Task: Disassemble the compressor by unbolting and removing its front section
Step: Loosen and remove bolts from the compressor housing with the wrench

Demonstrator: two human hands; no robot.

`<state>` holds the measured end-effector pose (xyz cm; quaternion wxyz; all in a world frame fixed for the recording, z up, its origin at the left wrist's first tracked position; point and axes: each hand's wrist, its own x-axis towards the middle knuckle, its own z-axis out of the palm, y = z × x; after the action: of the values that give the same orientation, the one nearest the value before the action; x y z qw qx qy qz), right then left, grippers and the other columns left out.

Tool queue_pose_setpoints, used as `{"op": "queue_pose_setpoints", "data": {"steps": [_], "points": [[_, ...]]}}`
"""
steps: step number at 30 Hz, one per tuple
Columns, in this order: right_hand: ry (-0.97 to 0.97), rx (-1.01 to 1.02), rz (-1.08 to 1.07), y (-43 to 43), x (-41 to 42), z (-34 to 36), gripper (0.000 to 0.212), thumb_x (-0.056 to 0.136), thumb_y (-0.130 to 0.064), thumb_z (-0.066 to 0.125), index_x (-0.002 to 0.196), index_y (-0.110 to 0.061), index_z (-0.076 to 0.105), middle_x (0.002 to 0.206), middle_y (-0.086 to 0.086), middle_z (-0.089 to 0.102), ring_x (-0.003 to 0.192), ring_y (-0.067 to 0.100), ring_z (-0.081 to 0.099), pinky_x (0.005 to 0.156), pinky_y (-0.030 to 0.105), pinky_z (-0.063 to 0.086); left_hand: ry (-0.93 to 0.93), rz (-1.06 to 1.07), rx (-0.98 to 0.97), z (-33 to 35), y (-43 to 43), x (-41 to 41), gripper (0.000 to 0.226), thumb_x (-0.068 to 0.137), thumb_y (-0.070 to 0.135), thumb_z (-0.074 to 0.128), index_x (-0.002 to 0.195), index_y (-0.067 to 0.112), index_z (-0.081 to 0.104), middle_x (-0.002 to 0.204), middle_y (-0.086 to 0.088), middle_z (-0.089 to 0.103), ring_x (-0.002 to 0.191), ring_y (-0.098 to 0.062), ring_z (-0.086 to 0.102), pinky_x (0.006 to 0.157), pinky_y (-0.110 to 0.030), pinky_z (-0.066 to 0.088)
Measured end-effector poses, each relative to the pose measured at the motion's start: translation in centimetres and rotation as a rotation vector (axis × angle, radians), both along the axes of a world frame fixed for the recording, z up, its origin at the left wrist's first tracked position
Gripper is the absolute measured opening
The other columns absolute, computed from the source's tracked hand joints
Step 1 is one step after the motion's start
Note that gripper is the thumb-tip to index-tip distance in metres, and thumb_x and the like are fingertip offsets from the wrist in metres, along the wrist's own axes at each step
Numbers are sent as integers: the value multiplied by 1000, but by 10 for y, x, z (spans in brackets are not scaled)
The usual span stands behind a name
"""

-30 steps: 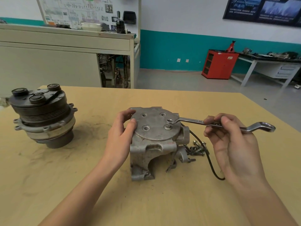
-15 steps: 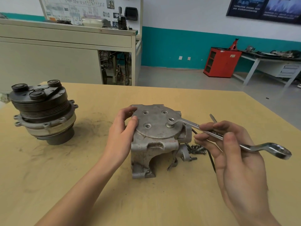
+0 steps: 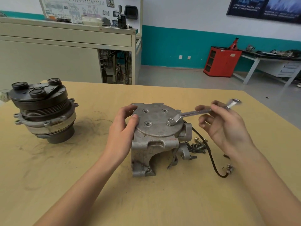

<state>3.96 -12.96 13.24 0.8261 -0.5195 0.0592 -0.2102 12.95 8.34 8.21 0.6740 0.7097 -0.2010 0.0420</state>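
Single head-worn wide-angle view: faces forward and down, close over the counter [image 3: 97, 185], workshop room beyond.

Print on the wall chart [image 3: 78, 8], the dark posters [image 3: 247, 8] and the red cabinet [image 3: 223, 62] is too blurred to read.

Pulley [image 3: 42, 110] L of compressor [image 3: 156, 128], bolts [image 3: 198, 146] R.

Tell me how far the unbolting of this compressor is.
Done: three holes are empty, loose bolts lie beside the housing, a pulley section stands apart. In hand: the right hand holds the wrench, ring on the last bolt; the left hand grips the cover. Left: remove that bolt, lift the cover.
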Motion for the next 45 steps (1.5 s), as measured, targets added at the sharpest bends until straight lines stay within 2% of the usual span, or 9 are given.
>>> {"op": "queue_pose_setpoints", "data": {"steps": [7,13,20,24,27,29,36,41,45], "points": [[372,-375,140,5,98,31,15,92,2,45,101,-10,46,75,11,58,39,9,41,33,16,29,-2,7,25,-2,0,1,24,100,22,47,120,33,54,122,16,57,105,10,54,82,-13,44],[422,-1636,11,64,141,42,21,90,-28,49,102,-13,56,84,5,54,71,20,50,60,27,36,3,8,35,1,0,1,27,86,41,47,113,39,53,121,13,58,106,7,54,87,-19,44],[-72,-2243,-187,109,108,51,26,97,-36,39,89,-20,57,84,2,54,77,23,55,53,29,26,-7,13,63,5,0,-2,22,84,42,44,105,42,51,115,14,61,108,-4,57,90,-28,46],[-336,-2401,-230,127,65,41,19,96,-29,49,94,-23,66,88,-8,61,77,11,59,50,25,31,17,49,48,-1,0,2,19,93,2,51,84,18,56,76,10,63,68,6,55,58,-10,41],[-653,-2187,-389,129,28,25,11,80,-13,63,71,-18,67,68,-2,62,64,15,57,52,26,33,22,9,91,-5,0,2,21,90,-12,50,106,-2,57,90,-8,60,73,7,51,62,-4,37],[-735,-2118,-440,119,5,14,11,81,-17,65,71,-13,67,67,4,61,65,20,55,55,29,36,-2,-9,54,1,0,0,24,95,-2,50,115,10,55,99,1,60,82,14,54,72,-2,38],[-537,-1659,-200,53,-64,-12,61,97,-51,30,91,-7,72,106,6,69,75,16,61,65,21,45,-7,11,9,2,0,-2,24,101,18,46,120,30,54,118,16,59,96,13,56,80,-11,47],[-337,-569,-48,13,-56,-32,42,95,-44,38,78,-23,70,99,7,71,52,20,58,51,20,40,-3,6,4,2,-1,-2,25,101,17,44,121,28,54,114,18,58,92,14,57,73,-9,47],[-211,-189,-126,-3,-20,-26,37,91,-17,30,72,-18,62,77,13,70,41,16,46,45,17,40,1,14,6,3,-1,-2,25,101,18,44,121,29,54,116,17,58,93,14,57,76,-10,47]]}}
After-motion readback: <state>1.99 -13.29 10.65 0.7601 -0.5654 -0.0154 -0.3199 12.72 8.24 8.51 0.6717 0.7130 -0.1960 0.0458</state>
